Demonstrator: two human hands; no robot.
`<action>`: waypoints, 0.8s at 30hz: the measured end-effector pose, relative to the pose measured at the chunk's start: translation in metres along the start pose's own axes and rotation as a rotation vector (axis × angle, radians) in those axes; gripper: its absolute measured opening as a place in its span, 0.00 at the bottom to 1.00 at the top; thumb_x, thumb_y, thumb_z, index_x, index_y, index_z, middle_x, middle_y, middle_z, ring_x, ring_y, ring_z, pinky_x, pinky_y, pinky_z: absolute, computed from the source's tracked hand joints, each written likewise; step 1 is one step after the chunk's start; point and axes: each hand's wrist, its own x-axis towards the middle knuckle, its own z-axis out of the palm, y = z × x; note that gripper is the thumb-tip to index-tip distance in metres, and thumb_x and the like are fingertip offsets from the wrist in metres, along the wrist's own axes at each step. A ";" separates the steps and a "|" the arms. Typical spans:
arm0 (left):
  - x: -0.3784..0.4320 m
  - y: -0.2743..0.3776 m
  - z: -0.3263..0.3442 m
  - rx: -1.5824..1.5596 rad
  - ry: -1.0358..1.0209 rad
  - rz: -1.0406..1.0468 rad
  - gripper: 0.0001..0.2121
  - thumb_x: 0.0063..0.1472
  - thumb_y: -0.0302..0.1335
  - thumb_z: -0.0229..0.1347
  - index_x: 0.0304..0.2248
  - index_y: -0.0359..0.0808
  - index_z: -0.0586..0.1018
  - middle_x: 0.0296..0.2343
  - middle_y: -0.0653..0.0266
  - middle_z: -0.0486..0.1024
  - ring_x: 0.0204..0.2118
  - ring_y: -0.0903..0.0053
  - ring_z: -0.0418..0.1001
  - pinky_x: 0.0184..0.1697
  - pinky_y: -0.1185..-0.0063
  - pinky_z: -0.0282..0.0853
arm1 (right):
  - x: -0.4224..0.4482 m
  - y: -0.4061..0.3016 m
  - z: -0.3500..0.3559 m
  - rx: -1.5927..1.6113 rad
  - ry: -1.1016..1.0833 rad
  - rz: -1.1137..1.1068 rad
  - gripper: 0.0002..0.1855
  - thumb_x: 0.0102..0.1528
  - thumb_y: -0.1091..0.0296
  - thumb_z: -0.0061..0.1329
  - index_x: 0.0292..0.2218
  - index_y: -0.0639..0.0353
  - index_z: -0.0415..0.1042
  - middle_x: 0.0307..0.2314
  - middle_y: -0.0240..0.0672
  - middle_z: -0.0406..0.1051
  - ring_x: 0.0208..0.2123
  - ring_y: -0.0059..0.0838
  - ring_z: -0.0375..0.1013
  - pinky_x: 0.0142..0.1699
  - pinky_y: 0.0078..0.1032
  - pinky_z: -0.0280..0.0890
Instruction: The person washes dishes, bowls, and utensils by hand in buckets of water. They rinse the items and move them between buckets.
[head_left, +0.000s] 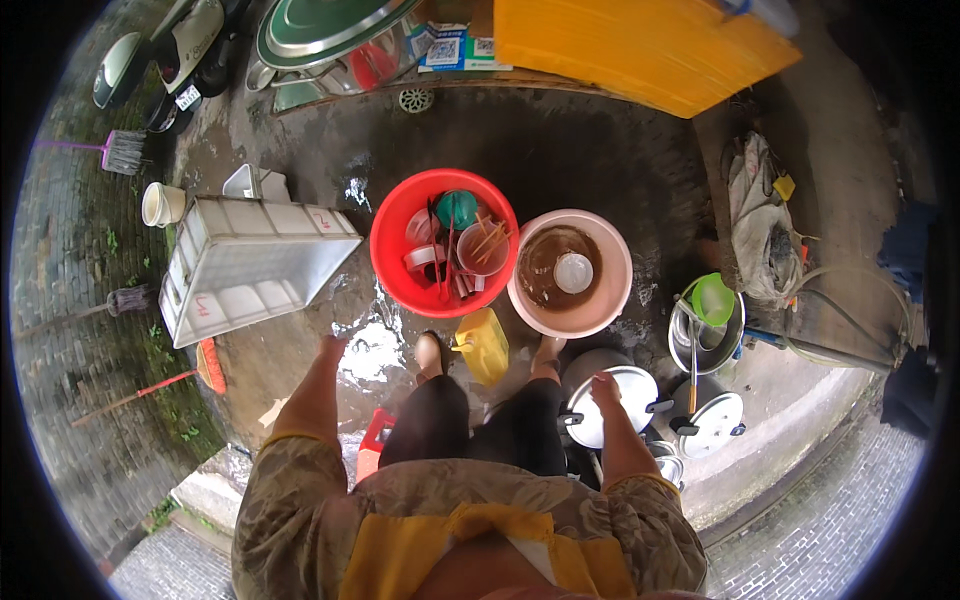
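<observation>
My left hand hangs above the wet ground on the left, beside the white plastic crate; its fingers are hard to make out. Over a metal pot lid at the lower right is my right hand; whether it touches the lid cannot be told. In front of me, a red basin holds plastic cups or bowls, a green bowl and long dark utensils. Beside it stands a pink basin with brownish water and a small white bowl. A yellow plastic jug sits between my feet.
The white crate lies at the left near a broom. An orange-yellow board or box and a green-lidded metal pot occupy the far side. At right, a metal pot holds a green scoop; a hose runs beyond.
</observation>
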 end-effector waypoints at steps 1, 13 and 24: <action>-0.002 0.000 0.003 -0.034 -0.074 -0.103 0.23 0.52 0.40 0.53 0.45 0.35 0.70 0.40 0.52 0.71 0.44 0.63 0.69 0.46 0.71 0.64 | 0.009 -0.038 0.016 -0.020 -0.027 -0.117 0.07 0.51 0.67 0.44 0.34 0.51 0.67 0.15 0.30 0.64 0.13 0.20 0.62 0.16 0.20 0.57; -0.152 0.064 -0.087 -0.025 0.122 -0.076 0.42 0.44 0.45 0.58 0.57 0.54 0.49 0.58 0.60 0.39 0.61 0.59 0.35 0.54 0.45 0.35 | 0.048 -0.240 0.042 0.221 -0.493 -0.342 0.11 0.51 0.68 0.43 0.38 0.58 0.66 0.24 0.32 0.68 0.25 0.22 0.66 0.26 0.21 0.62; 0.004 -0.226 -0.279 0.019 0.606 -0.437 0.41 0.45 0.40 0.60 0.56 0.44 0.51 0.58 0.64 0.45 0.61 0.66 0.39 0.58 0.53 0.36 | -0.070 -0.151 -0.082 -1.522 -0.486 -0.490 0.10 0.47 0.58 0.43 0.21 0.51 0.67 0.13 0.32 0.61 0.17 0.32 0.63 0.23 0.31 0.60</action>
